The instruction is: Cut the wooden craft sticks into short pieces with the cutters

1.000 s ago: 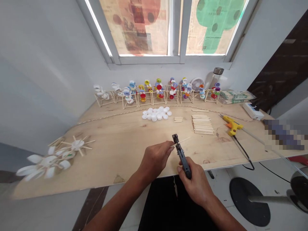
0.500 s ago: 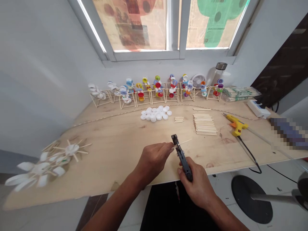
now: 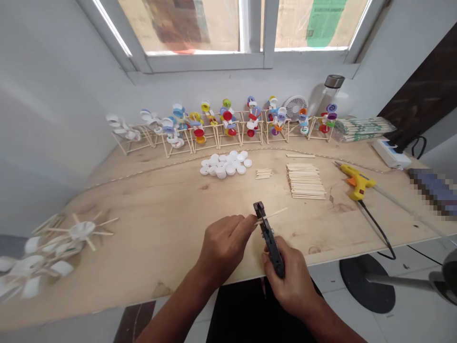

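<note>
Pinching one slim wooden stick (image 3: pixel 279 213) with your left fingers (image 3: pixel 247 224), you clench your right fingers (image 3: pixel 283 247) around a dark, elongated tool (image 3: pixel 273 245).

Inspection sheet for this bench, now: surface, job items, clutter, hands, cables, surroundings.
Surface: wooden tabletop, knots visible.
Job items: thin stick crossing the head of a black hand tool; stick pile and white caps beyond.
Clutter: glue gun at right; row of stick frames with caps along the back.
Hands: left hand holds the stick; right hand grips the black hand tool.
Cables: black cord from the glue gun droops over the tabletop's front edge.
Surroundings: window, fan and bottle at the back.
</note>
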{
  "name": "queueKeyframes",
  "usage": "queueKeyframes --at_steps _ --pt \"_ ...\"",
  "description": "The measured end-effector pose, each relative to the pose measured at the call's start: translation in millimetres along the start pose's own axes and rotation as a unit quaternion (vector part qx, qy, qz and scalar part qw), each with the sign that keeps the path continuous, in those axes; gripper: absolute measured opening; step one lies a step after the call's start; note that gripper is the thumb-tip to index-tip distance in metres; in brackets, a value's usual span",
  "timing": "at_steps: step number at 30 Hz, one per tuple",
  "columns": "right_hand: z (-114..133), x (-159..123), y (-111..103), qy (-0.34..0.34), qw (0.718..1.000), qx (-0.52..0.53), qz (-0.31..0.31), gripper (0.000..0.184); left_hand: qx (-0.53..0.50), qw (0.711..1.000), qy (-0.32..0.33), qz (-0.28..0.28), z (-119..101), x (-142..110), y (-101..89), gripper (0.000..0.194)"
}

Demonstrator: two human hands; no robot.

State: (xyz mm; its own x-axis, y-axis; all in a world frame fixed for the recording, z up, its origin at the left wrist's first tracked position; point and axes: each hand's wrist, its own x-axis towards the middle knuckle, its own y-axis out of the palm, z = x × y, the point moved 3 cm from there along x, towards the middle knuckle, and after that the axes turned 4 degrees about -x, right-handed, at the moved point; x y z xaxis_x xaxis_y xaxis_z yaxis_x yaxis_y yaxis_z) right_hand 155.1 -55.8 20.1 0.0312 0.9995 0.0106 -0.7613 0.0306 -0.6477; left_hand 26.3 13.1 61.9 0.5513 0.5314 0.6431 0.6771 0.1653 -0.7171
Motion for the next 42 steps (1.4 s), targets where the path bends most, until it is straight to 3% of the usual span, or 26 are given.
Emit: queueKeyframes --at_steps 12,18,21,24,27,29,31,33,36,39,42 --pt "-3 -5 -2 -0.002 1.000 0.014 -0.019 0.005 -0.066 0.994 -0.081 -0.036 -13 -7 -3.2 0.019" --pt "-1 -5 -4 0.009 1.000 0.025 -0.013 0.005 0.002 0.997 -0.074 -0.035 -17 -6 -2.6 0.017" --pt "0 -6 -5 0.012 0.999 0.033 -0.007 0.005 -0.058 0.992 -0.103 -0.042 -17 -6 -4.8 0.017" --pt "0 -6 -8 0.012 0.999 0.048 -0.006 0.005 -0.203 0.956 -0.209 -0.038 -13 -4 -7.1 0.016" --pt "0 -6 -11 0.006 0.997 0.072 -0.008 0.004 -0.348 0.885 -0.310 -0.001 -8 0 -7.3 0.020" --pt "0 -6 -11 0.004 0.996 0.084 -0.005 0.004 -0.424 0.835 -0.349 0.040 -7 3 -7.4 0.025" --pt "0 -5 -11 0.006 0.996 0.086 0.000 0.005 -0.453 0.809 -0.365 0.078 -7 7 -9.1 0.026" --pt "0 -5 -11 0.011 0.997 0.080 0.002 0.007 -0.423 0.829 -0.351 0.101 -8 11 -12.0 0.025" --pt "0 -6 -10 0.015 0.998 0.066 -0.003 0.008 -0.283 0.909 -0.285 0.112 -11 14 -14.3 0.021" --pt "1 -7 -11 0.017 0.998 0.062 -0.010 0.007 -0.095 0.977 -0.177 0.069 -17 12 -13.0 0.018" --pt "3 -8 -13 0.009 0.998 0.061 -0.010 0.007 0.075 0.996 -0.045 0.018 -24 6 -9.9 0.016"
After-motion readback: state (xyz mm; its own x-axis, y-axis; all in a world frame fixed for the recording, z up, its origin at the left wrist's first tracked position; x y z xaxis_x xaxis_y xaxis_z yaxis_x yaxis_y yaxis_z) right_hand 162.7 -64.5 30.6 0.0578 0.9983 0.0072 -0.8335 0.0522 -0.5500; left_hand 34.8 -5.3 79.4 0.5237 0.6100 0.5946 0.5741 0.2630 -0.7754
